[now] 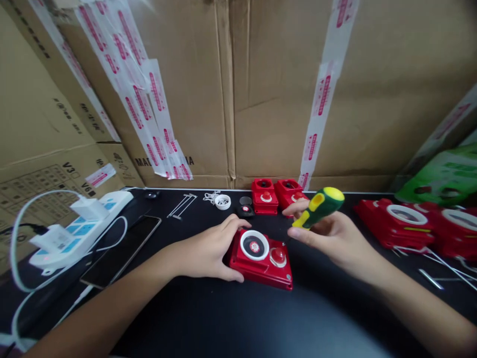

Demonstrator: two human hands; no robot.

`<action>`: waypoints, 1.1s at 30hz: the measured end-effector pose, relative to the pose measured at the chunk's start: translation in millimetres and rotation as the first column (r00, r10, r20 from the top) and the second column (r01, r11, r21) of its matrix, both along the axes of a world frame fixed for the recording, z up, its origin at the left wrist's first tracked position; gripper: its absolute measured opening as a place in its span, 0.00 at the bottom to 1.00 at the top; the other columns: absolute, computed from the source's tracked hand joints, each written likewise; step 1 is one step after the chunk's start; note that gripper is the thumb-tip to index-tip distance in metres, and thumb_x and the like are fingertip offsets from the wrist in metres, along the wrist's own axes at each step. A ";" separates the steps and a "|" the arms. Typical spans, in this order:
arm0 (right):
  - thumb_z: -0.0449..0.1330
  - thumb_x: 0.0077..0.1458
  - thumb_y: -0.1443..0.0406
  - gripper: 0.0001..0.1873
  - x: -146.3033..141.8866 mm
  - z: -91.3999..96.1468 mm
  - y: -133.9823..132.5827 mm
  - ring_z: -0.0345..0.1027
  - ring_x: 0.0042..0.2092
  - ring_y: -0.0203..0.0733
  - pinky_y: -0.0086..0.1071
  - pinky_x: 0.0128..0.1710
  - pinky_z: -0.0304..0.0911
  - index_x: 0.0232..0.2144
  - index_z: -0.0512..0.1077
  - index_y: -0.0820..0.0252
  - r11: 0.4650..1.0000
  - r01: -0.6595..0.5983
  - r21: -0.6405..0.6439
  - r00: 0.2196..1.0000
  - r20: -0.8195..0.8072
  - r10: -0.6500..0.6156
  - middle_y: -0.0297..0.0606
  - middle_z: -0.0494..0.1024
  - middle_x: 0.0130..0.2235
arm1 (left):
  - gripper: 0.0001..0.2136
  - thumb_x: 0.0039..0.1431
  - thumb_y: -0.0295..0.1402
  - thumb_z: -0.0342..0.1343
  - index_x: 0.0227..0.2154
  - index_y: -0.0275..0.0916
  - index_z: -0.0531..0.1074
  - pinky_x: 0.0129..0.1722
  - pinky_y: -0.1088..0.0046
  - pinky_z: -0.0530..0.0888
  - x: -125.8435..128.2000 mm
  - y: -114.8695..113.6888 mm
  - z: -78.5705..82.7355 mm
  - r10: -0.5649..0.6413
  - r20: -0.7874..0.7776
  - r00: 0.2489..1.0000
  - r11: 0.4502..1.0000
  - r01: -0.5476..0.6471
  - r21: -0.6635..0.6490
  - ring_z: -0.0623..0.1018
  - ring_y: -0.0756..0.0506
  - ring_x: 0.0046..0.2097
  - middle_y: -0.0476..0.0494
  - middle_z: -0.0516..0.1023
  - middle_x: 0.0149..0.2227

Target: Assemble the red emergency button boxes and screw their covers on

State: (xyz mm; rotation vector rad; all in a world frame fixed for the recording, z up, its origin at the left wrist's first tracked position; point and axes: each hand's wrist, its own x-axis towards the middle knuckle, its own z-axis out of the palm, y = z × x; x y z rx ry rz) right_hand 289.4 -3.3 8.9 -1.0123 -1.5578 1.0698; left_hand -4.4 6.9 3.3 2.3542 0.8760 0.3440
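Note:
A red alarm box [242, 263] with a white ring around a black disc and a small red dome lies on the black table in front of me. My left hand [212, 248] grips its left end, thumb at the front edge and fingers over the back. In my right hand [328, 233] is a green and yellow screwdriver [320, 206], handle tilted up to the right. Its tip points down towards the back right corner of the box, by the red dome; whether it touches a screw there I cannot tell.
Behind stand two more red boxes [265, 204], a black round part [246, 209] and a white ring [222, 202]. Thin metal rods [182, 206], a phone [122, 251] and a power strip [80, 231] lie left. More red boxes [395, 223] sit right. Cardboard [276, 99] walls the back.

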 end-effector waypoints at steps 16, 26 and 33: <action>0.75 0.53 0.53 0.18 2.3 4.7 1.3 0.65 0.27 0.35 0.31 0.24 0.70 0.41 0.81 0.56 0.999 -0.043 0.034 0.999 -0.011 0.043 0.40 0.82 0.38 | 0.33 0.52 0.43 0.74 0.55 0.43 0.63 0.54 0.55 0.76 0.3 -0.1 0.4 0.020 0.006 1.000 1.000 -0.020 -0.014 0.77 0.34 0.54 0.39 0.69 0.55; 0.83 0.38 0.59 0.30 3.4 7.5 5.5 0.68 0.23 0.36 0.32 0.22 0.68 0.43 0.78 0.56 0.996 -0.003 -0.086 0.998 -0.064 -0.002 0.31 0.79 0.27 | 0.34 0.52 0.45 0.74 0.55 0.43 0.62 0.51 0.56 0.76 -1.6 -0.1 0.5 0.045 -0.028 0.999 0.998 -0.046 -0.045 0.77 0.35 0.54 0.40 0.70 0.56; 0.74 0.56 0.55 0.20 8.6 10.9 2.0 0.70 0.25 0.33 0.34 0.27 0.71 0.47 0.77 0.58 0.989 -0.143 0.036 0.988 -0.049 0.145 0.43 0.84 0.45 | 0.33 0.52 0.44 0.74 0.54 0.43 0.63 0.50 0.56 0.76 0.1 -0.4 1.9 0.051 -0.042 0.998 0.997 -0.054 -0.055 0.78 0.35 0.52 0.40 0.70 0.55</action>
